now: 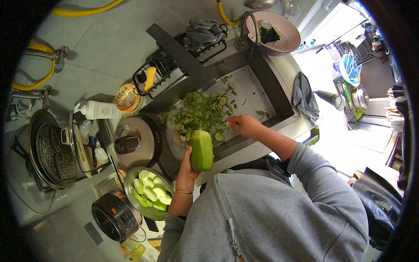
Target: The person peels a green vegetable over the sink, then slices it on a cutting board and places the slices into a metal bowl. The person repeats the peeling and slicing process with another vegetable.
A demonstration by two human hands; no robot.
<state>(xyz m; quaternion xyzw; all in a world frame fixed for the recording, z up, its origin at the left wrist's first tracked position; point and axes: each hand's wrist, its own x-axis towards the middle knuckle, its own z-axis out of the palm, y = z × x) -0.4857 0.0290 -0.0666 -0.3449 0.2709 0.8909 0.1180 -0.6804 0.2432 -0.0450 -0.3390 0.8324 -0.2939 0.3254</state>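
My left hand (186,168) grips a partly peeled green gourd (201,150), one end cut flat and pale, at the near edge of the sink (281,101). Beyond it, my right hand (246,125) is closed around the handle of a thin knife-like tool (212,121). Its dark blade reaches left over a heap of green peelings and trimmings (199,104), apart from the gourd. Part of the heap lies in a clear plastic bag (173,122). Left of my left wrist, a metal colander (131,193) holds pale green gourd slices (150,190).
A lidded cooker (131,137), stacked patterned bowls (127,98) and a white pump bottle (101,109) stand left of the sink. A black rack (157,72) with a yellow sponge (150,78) sits behind. A pink basin (291,32) is at the far right corner, beside a dark cloth (304,95).
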